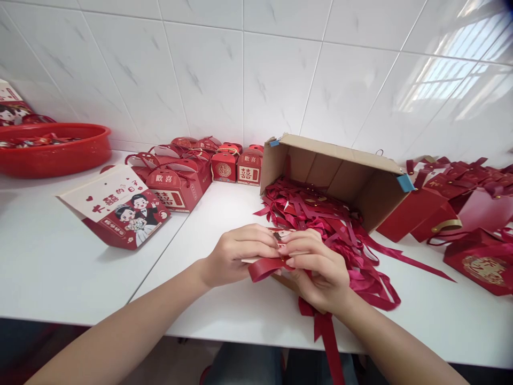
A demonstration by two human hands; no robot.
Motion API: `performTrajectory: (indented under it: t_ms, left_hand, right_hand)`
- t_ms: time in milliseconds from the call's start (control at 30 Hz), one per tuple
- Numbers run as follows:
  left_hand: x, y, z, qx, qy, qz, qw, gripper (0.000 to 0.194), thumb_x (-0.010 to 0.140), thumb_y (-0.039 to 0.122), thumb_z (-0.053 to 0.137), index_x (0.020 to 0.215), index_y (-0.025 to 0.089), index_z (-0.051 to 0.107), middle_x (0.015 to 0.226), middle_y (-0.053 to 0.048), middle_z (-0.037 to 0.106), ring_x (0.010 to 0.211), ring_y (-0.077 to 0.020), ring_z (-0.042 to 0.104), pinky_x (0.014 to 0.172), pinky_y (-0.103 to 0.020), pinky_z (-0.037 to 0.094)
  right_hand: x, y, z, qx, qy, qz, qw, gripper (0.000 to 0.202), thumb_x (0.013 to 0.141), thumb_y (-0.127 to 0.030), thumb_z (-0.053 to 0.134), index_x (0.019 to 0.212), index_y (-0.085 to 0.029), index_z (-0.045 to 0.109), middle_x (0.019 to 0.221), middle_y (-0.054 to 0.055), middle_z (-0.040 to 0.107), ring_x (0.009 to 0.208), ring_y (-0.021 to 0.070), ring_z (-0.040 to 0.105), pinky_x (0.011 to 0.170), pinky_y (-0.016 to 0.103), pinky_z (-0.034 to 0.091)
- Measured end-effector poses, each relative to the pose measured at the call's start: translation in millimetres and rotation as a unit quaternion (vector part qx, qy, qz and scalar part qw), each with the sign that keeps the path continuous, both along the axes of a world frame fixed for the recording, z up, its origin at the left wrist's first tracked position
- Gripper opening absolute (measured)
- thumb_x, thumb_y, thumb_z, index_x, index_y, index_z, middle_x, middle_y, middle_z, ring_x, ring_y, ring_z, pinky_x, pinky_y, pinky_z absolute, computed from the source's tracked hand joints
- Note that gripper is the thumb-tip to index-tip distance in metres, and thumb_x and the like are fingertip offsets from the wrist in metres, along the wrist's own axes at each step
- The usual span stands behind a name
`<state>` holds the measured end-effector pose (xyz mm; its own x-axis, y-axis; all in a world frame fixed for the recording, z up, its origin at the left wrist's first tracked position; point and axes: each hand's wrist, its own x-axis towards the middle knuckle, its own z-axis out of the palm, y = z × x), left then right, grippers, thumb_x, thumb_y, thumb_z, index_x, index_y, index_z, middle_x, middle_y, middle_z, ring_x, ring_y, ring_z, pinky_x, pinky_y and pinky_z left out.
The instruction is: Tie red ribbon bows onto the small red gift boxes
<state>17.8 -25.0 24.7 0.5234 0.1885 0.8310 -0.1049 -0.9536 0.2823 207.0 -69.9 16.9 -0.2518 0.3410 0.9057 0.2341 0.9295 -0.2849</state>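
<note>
Beneath the fingers (260,248) lies the white tabletop (192,315); beyond them, a tipped cardboard carton (340,153) with red ribbons (320,214) spilling towards them. Left hand (236,254) and right hand (323,267) clamp between their fingers a mostly hidden, seemingly printed box (279,233) and ribbon loop (263,269).

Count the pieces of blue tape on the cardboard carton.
2: one piece of blue tape at the carton's upper left corner, the other piece at its right corner. More may be hidden on sides facing away.
</note>
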Motion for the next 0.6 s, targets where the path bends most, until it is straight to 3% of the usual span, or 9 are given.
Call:
performTrajectory:
  t_ms: [167,367,600]
  left_hand:
    - [0.7,1.7,1.3,-0.006,-0.005,-0.012,1.0,0.019,0.077,0.02,0.071,0.095,0.018,0.069,0.083,-0.01,0.073,0.082,-0.0212,0.069,0.079,-0.037,0.059]
    - [4.5,-0.4,-0.8,-0.054,-0.022,-0.018,0.998,0.021,0.073,0.015,0.074,0.093,0.015,0.071,0.082,-0.012,0.073,0.084,-0.023,0.068,0.077,-0.037,0.059]
    - [4.8,-1.5,-4.6,-0.096,-0.018,-0.033,0.995,0.019,0.079,0.013,0.067,0.097,0.016,0.071,0.089,-0.012,0.074,0.1,-0.0277,0.067,0.087,-0.043,0.057]
  right_hand:
    - [-1.1,-1.1,-1.8,-0.007,0.02,0.026,0.999,0.032,0.072,0.002,0.062,0.09,-0.024,0.06,0.085,0.003,0.072,0.085,0.0223,0.067,0.074,0.042,0.054]
    - [-3.5,-2.2,-8.0,-0.089,0.096,0.042,0.991,0.033,0.072,-0.001,0.067,0.089,-0.026,0.054,0.082,-0.001,0.072,0.074,0.0175,0.065,0.071,0.038,0.053]
    - [-4.3,-1.2,-0.4,-0.073,0.08,0.043,0.993,0.017,0.078,-0.007,0.064,0.073,-0.023,0.057,0.076,0.002,0.072,0.073,0.0192,0.066,0.069,0.039,0.051]
